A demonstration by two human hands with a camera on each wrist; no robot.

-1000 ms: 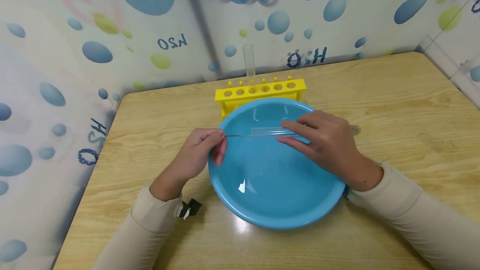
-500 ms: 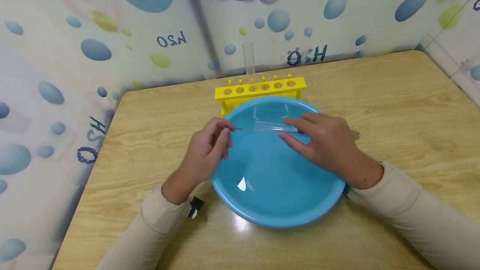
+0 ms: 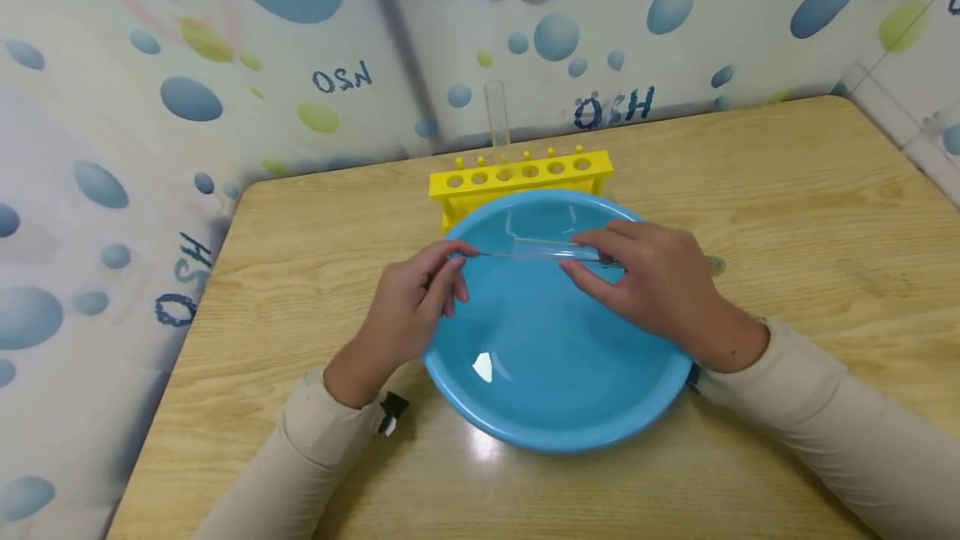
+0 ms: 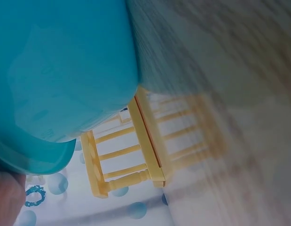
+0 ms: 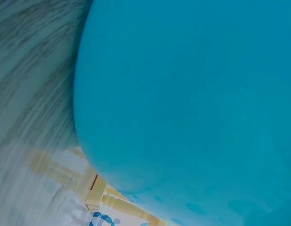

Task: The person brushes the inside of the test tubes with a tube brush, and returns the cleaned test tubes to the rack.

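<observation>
Over the blue basin, my right hand grips a clear glass test tube lying almost level. Its open end points left, and its rounded end sticks out beyond the right of the hand. My left hand pinches the end of a thin wire handle between thumb and forefinger. The wire runs into the tube's mouth, and a dark brush-like part shows inside near the right fingers, mostly hidden. In the left wrist view, a bit of the left hand appears at the lower left.
Behind the basin stands a yellow test tube rack with one upright clear test tube in it. The wooden table meets a patterned wall at the back. The basin's outer side fills the right wrist view.
My left hand has moved right and slightly up, toward the right hand, carrying the wire further into the tube. The right hand stays nearly in place; the tube's tilt has shifted slightly.
</observation>
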